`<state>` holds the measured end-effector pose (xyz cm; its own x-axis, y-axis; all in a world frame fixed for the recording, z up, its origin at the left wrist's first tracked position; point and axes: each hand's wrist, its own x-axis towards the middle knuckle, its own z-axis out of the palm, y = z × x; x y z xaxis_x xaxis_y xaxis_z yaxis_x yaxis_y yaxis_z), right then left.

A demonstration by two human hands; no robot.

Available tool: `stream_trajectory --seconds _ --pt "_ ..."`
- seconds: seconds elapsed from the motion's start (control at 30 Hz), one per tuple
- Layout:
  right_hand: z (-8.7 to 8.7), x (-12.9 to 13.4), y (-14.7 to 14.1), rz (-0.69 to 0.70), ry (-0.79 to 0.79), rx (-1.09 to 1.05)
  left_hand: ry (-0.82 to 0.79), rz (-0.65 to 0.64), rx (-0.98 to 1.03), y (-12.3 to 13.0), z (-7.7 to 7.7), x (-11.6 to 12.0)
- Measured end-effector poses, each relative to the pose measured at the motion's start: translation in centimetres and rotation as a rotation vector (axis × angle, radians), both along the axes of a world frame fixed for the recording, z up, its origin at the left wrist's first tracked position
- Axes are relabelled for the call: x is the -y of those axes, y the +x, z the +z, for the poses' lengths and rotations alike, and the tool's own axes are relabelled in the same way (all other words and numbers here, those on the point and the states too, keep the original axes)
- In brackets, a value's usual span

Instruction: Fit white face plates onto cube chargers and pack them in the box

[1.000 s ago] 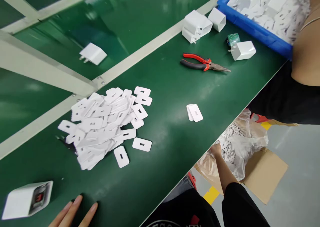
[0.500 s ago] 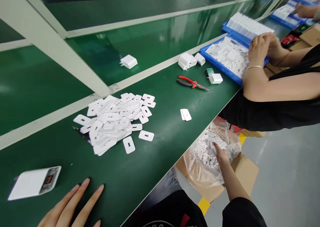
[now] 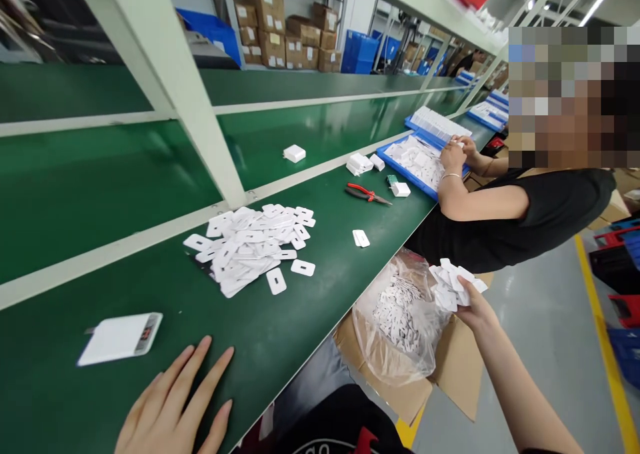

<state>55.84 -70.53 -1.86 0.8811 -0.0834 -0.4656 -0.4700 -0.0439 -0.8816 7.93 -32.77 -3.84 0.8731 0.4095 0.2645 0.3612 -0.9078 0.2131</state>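
The left hand is spread on the green table, with a white block to its left and a pile of flat white pieces ahead of it. The right hand pinches a bunch of pieces, too crowded to count, beside a clear bag.

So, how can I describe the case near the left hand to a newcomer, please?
On the green table, find the spread left hand. Ahead and left of it lies the white case. Unlike the heaped plates, it is thick, with red at one end.
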Motion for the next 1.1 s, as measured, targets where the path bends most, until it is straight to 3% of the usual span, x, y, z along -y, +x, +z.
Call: stream_trajectory --seconds 0.1,0.2,0.3,0.4,0.57,0.73,0.87,1.1 --pt "3.6 -2.0 -0.6 0.058 0.05 0.042 0.046 -0.006 0.013 0.2 0.0 0.1" --pt "6.8 -5.9 -1.4 0.154 0.092 0.087 0.104 -0.006 0.045 0.4 -0.1 0.3" --pt "9.3 -11.8 -3.0 0.28 0.142 0.109 0.139 0.005 0.067 0.5 -0.2 0.5" --pt "10.3 -18.7 -5.3 0.466 0.176 0.117 0.153 0.025 0.093 0.6 -0.4 0.6" --pt "8.3 -28.8 -9.7 0.67 0.2 0.191 0.157 0.052 0.12 1.0 -0.7 0.8" --pt "5.5 -34.8 -13.0 0.738 0.151 0.463 0.177 0.071 0.099 1.2 -0.7 0.9" --pt "3.8 -36.5 -13.9 0.734 0.066 0.714 0.169 0.078 0.092 1.3 -0.7 1.0" --pt "1.7 -36.2 -14.6 0.838 -0.086 0.956 0.131 0.084 0.079 1.3 -0.9 1.0"
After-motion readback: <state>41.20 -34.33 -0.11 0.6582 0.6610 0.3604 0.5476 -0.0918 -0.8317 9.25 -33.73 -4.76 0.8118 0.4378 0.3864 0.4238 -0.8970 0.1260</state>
